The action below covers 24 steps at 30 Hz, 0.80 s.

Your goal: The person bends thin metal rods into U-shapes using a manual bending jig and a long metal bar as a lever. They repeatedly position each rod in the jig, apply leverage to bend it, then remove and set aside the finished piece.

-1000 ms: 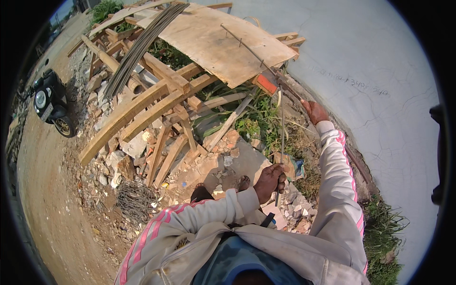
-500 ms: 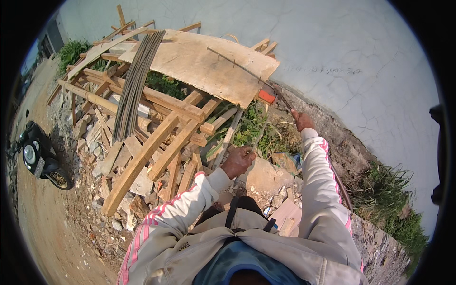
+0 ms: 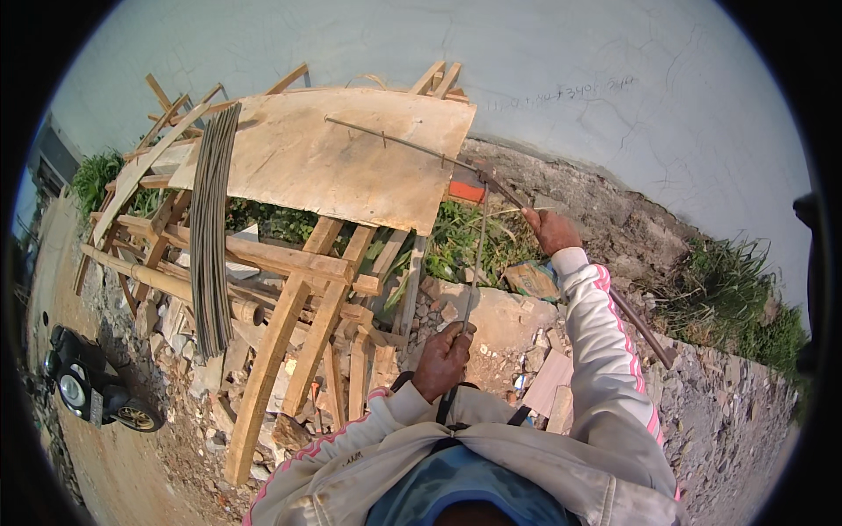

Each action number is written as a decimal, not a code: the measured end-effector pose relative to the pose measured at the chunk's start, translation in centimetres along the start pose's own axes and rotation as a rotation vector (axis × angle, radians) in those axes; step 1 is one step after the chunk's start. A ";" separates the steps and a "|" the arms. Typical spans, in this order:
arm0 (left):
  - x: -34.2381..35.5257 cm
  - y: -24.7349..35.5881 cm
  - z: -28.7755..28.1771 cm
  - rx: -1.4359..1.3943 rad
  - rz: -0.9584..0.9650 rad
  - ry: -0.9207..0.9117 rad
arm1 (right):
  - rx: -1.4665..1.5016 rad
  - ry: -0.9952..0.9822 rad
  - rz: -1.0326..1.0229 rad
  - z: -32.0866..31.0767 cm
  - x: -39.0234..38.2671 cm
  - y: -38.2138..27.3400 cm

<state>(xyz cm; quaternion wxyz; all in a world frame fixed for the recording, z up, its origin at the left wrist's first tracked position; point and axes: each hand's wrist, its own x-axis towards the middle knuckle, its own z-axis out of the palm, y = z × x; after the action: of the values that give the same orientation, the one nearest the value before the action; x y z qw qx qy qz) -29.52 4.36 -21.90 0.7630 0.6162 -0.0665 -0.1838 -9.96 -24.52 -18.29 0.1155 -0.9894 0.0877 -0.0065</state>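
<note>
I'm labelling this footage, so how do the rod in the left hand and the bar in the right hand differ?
The rod is thin; the bar is thicker. The rod looks grey, the bar reddish brown. The rod runs steeply up the picture from the left hand, while the bar slants down rightward past the right hand. Both are long and slender.

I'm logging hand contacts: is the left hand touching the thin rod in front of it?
Touching. The head view shows the thin rod reaching down into the left hand, between thumb and fingers.

Brt daylight w/ shadows, fisheye bend nr edges.
</note>
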 end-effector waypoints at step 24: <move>3.1 1.7 -14.2 0.132 -0.003 -0.186 | -0.024 0.123 0.419 0.8 -4.6 -8.2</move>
<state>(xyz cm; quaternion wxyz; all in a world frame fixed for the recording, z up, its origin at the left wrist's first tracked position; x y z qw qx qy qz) -21.66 16.58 -23.93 0.7111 0.6453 -0.1482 -0.2366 -13.09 -15.63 -17.15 0.0971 -0.9487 0.2981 -0.0416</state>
